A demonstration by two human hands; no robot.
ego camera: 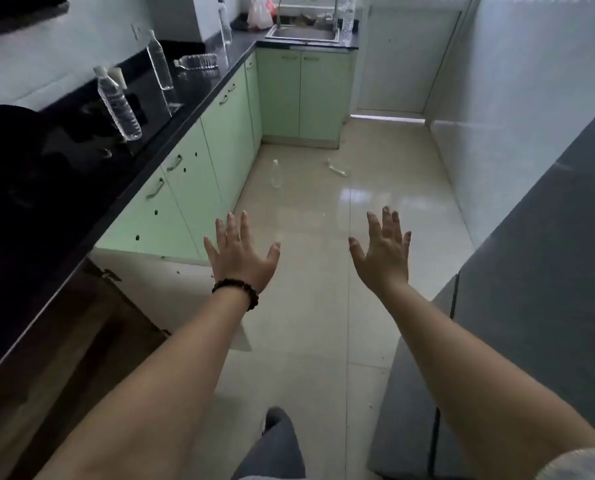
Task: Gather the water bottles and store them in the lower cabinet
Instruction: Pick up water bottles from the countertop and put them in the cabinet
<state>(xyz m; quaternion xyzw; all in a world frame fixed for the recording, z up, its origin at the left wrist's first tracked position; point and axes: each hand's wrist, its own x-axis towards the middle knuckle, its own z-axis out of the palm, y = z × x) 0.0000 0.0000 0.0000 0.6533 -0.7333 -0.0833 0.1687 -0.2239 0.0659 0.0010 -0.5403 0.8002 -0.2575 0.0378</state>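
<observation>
1. We see the water bottles scattered about the kitchen. On the black countertop point(199, 88), toward ten o'clock from our hands, the nearest bottle point(118, 103) stands upright, and a second bottle point(159, 60) stands farther along the same surface.
2. Just beyond that second one, a third bottle point(197, 61) lies on its side on the countertop, and a fourth bottle point(225, 24) stands upright near the corner at about eleven o'clock.
3. At twelve o'clock, by the sink point(303, 33), a fifth bottle point(348, 22) stands at the sink's right edge.
4. Two more lie on the tiled floor point(323, 306): one floor bottle point(276, 173) close to the cabinet fronts, and another floor bottle point(337, 167) a little to its right, on its side.
5. The green lower cabinet point(192, 195) doors run beneath the countertop, all closed.
6. Our left hand point(242, 252) is stretched forward, back of the hand up, fingers straight and spread apart, holding and touching nothing. A dark bead bracelet point(236, 289) circles that wrist.
7. Our right hand point(384, 247) is stretched out likewise at one o'clock, fingers straight and slightly fanned, thumb out, holding nothing.
8. A pink plastic bag point(259, 12) sits on the counter left of the sink, and a dark grey surface point(531, 271) rises at three o'clock.
</observation>
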